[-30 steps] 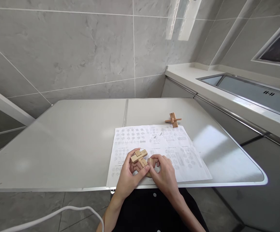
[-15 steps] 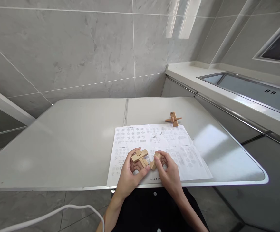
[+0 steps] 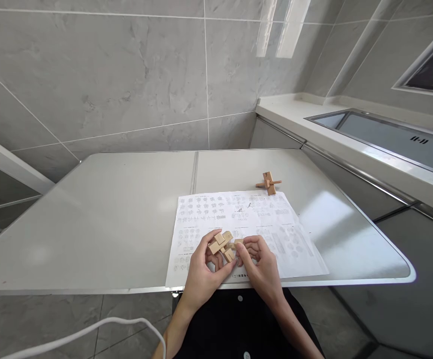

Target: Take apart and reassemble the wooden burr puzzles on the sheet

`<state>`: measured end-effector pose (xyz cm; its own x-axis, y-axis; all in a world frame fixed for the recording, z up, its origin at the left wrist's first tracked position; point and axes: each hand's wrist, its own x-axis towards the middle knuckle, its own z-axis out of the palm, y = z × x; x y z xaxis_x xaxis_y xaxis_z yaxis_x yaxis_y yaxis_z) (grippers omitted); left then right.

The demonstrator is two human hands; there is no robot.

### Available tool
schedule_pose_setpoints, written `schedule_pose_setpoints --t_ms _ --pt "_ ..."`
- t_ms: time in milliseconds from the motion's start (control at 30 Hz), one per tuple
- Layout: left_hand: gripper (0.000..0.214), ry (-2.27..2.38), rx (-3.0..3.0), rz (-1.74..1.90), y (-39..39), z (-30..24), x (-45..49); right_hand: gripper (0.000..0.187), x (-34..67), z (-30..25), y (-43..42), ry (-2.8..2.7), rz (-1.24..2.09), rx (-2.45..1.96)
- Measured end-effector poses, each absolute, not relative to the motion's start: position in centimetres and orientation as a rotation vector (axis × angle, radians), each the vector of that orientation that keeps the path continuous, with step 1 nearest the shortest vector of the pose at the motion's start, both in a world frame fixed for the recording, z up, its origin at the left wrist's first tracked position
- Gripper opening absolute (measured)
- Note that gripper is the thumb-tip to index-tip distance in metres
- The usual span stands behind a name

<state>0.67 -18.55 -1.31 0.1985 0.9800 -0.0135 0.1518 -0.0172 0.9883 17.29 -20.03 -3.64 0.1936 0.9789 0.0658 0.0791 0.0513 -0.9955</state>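
Note:
My left hand (image 3: 200, 271) is closed on a partly built wooden puzzle of crossed blocks (image 3: 220, 243), held just above the printed instruction sheet (image 3: 276, 239) near the table's front edge. A single wooden piece (image 3: 237, 244) is pinched in my right hand (image 3: 261, 267), and its end touches the right side of the puzzle. A second, assembled wooden cross puzzle (image 3: 268, 183) stands on the table beyond the sheet's far right corner, away from both hands.
The grey table (image 3: 107, 214) has a seam down its middle and a rounded front edge. A tiled wall rises behind it. A white counter with a sunken sink (image 3: 388, 137) runs along the right. A white cable (image 3: 81, 331) hangs below the table at the left.
My right hand lifted a loose wooden piece off the sheet, held it apart from the puzzle, then brought it left against the puzzle. My left hand tilted the puzzle slightly.

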Motion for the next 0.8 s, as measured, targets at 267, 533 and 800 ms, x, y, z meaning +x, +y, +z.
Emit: schedule_pose_setpoints --t_ms 267,533,800 --pt "0.058 1.200 1.502 1.005 -18.45 -1.85 0.75 0.036 17.13 -3.38 -20.31 -1.150 0.966 -1.337" --pt "0.054 1.200 1.542 0.976 -18.60 -1.95 0.73 0.036 17.09 -3.29 -20.42 -1.179 0.910 -1.350" --pt "0.055 1.185 1.539 0.947 -18.53 -1.83 0.90 0.034 17.03 -3.34 -20.52 -1.191 0.897 -1.369"
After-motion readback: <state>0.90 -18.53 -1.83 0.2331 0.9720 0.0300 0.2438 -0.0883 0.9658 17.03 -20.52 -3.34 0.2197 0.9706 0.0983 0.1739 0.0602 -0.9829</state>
